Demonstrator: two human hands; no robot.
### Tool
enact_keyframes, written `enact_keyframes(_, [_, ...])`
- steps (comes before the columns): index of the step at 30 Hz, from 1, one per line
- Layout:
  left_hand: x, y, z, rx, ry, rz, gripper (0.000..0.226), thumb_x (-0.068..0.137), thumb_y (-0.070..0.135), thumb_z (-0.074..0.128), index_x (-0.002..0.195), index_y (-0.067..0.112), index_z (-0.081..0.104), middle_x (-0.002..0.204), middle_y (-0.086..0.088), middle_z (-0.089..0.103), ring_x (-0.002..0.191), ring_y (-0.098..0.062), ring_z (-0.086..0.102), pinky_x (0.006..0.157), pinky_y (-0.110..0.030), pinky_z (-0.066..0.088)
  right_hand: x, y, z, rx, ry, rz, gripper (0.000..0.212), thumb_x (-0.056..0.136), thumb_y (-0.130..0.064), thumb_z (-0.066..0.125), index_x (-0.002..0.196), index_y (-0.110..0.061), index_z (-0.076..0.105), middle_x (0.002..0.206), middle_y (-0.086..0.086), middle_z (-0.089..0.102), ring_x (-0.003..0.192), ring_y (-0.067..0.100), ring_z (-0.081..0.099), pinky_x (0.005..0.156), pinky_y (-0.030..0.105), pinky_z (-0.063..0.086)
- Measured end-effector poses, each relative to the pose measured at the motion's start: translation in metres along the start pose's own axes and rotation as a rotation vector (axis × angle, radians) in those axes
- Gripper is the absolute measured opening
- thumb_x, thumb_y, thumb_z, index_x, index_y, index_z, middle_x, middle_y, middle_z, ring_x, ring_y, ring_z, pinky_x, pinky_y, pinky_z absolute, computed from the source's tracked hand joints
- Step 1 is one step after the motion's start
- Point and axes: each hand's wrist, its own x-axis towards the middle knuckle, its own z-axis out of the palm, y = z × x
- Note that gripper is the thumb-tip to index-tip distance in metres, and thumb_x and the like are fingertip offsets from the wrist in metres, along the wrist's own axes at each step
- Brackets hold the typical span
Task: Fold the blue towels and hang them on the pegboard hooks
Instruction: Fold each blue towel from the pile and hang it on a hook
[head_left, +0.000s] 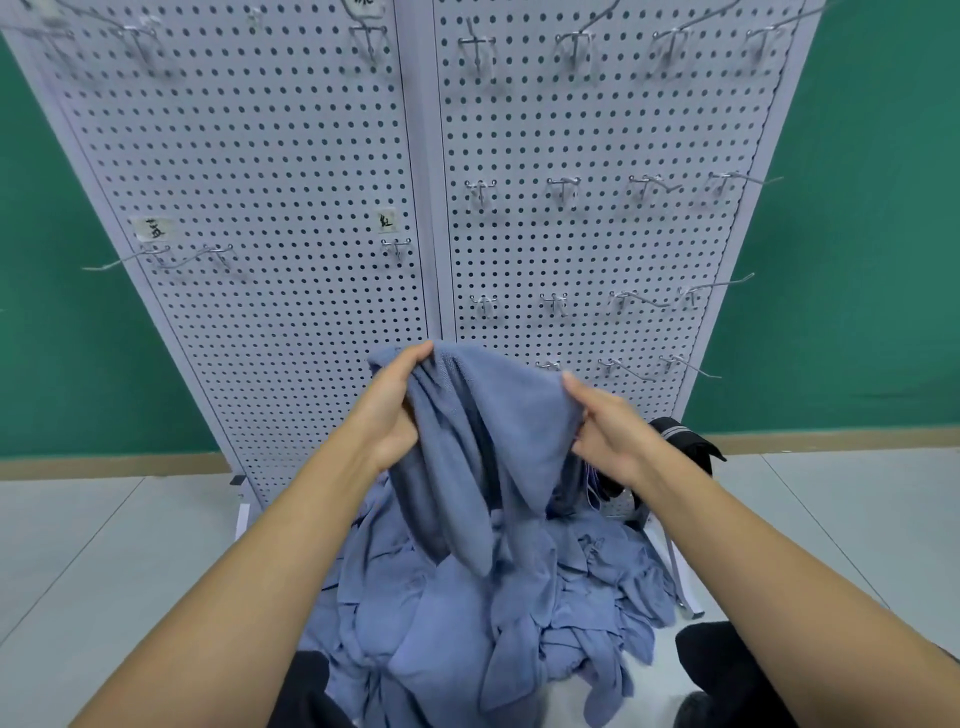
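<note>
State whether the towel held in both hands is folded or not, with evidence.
Not folded: the towel hangs loose and bunched, gripped by the left hand and right hand.

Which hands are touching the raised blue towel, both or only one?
Touching, both. The head view shows the left hand gripping the raised towel at its top, and the right hand pinching its other edge.

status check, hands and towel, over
Left hand and right hand both grip one towel, held above the pile. Not folded yet. Hooks bare, nothing blocking the pegboard.
</note>
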Motion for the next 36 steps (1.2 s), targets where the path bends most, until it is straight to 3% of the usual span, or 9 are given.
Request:
enact_keyframes(3, [0.009,0.003,-0.02,0.099,0.154,0.018,0.025,0.089,0.034,0.063,0.101,0.012,0.061,0.093,-0.003,0.069,0.095,-0.016,0.065,0.084,-0.03,0.052,0.001,-0.018,-0.01,0.071,0.124,-0.098,0.025,0.088,-0.022,0.064,0.103,-0.002,0.066,0.083,0.005,0.073,0.07,0.012,0.069,0.067,0.026,0.055])
enact_keyframes(6, [0.01,0.006,-0.035,0.185,0.218,0.038,0.026,0.089,0.028,0.066,0.104,0.007,0.063,0.094,-0.006,0.07,0.087,-0.017,0.066,0.073,-0.028,0.053,0.004,-0.024,-0.015,0.013,0.219,-0.13,0.034,0.085,-0.023,0.07,0.109,0.0,0.065,0.097,0.008,0.072,0.084,0.016,0.067,0.082,0.03,0.055])
enact_keyframes(9, [0.012,0.005,-0.048,0.219,0.329,0.045,0.026,0.085,0.02,0.071,0.103,0.003,0.063,0.094,-0.008,0.069,0.08,-0.017,0.066,0.074,-0.03,0.055,0.005,-0.026,-0.016,-0.072,0.24,-0.148,0.038,0.086,-0.026,0.07,0.115,-0.002,0.064,0.111,0.008,0.07,0.1,0.017,0.066,0.09,0.032,0.052])
enact_keyframes(12, [0.011,0.006,-0.056,0.272,0.396,0.053,0.021,0.085,0.018,0.071,0.096,0.0,0.068,0.096,-0.012,0.07,0.08,-0.02,0.066,0.074,-0.031,0.056,0.002,-0.027,-0.017,-0.099,0.252,-0.161,0.033,0.086,-0.026,0.069,0.113,-0.005,0.066,0.107,0.005,0.071,0.097,0.016,0.066,0.081,0.028,0.053])
enact_keyframes(16, [0.005,0.01,-0.059,0.217,0.377,0.044,0.011,0.09,0.017,0.065,0.087,0.007,0.065,0.088,-0.006,0.068,0.075,-0.017,0.064,0.066,-0.028,0.055,-0.003,-0.03,-0.019,-0.103,0.282,-0.192,0.017,0.09,-0.022,0.065,0.097,-0.008,0.07,0.09,0.002,0.072,0.083,0.013,0.067,0.074,0.026,0.053])
enact_keyframes(20, [0.002,0.015,-0.066,0.154,0.327,-0.01,0.007,0.094,0.016,0.058,0.09,0.01,0.059,0.084,-0.003,0.064,0.071,-0.013,0.061,0.054,-0.024,0.055,-0.006,-0.033,-0.025,-0.092,0.29,-0.175,0.02,0.092,-0.02,0.063,0.104,-0.006,0.067,0.098,0.003,0.07,0.086,0.014,0.065,0.08,0.027,0.054])
enact_keyframes(24, [0.0,0.018,-0.073,0.257,0.315,0.037,0.015,0.095,0.011,0.055,0.081,0.015,0.057,0.081,-0.001,0.061,0.068,-0.013,0.058,0.06,-0.026,0.051,-0.007,-0.034,-0.031,-0.154,0.257,-0.154,0.008,0.092,-0.013,0.061,0.085,-0.01,0.065,0.081,-0.001,0.067,0.071,0.011,0.06,0.068,0.024,0.05])
enact_keyframes(29, [-0.003,0.023,-0.082,0.407,0.3,0.139,0.015,0.094,0.005,0.055,0.083,0.014,0.06,0.08,-0.001,0.064,0.053,-0.005,0.061,0.052,-0.019,0.053,-0.009,-0.034,-0.035,-0.258,0.247,-0.161,0.015,0.088,-0.012,0.066,0.102,-0.012,0.06,0.088,0.001,0.062,0.071,0.011,0.055,0.068,0.022,0.05])
enact_keyframes(36, [-0.008,0.025,-0.087,0.443,0.356,0.157,0.008,0.088,0.007,0.066,0.084,0.012,0.061,0.085,-0.006,0.066,0.069,-0.014,0.063,0.055,-0.017,0.054,-0.007,-0.031,-0.032,-0.404,0.311,-0.23,0.007,0.088,-0.011,0.067,0.088,-0.018,0.064,0.093,0.002,0.063,0.075,0.012,0.056,0.073,0.024,0.052])
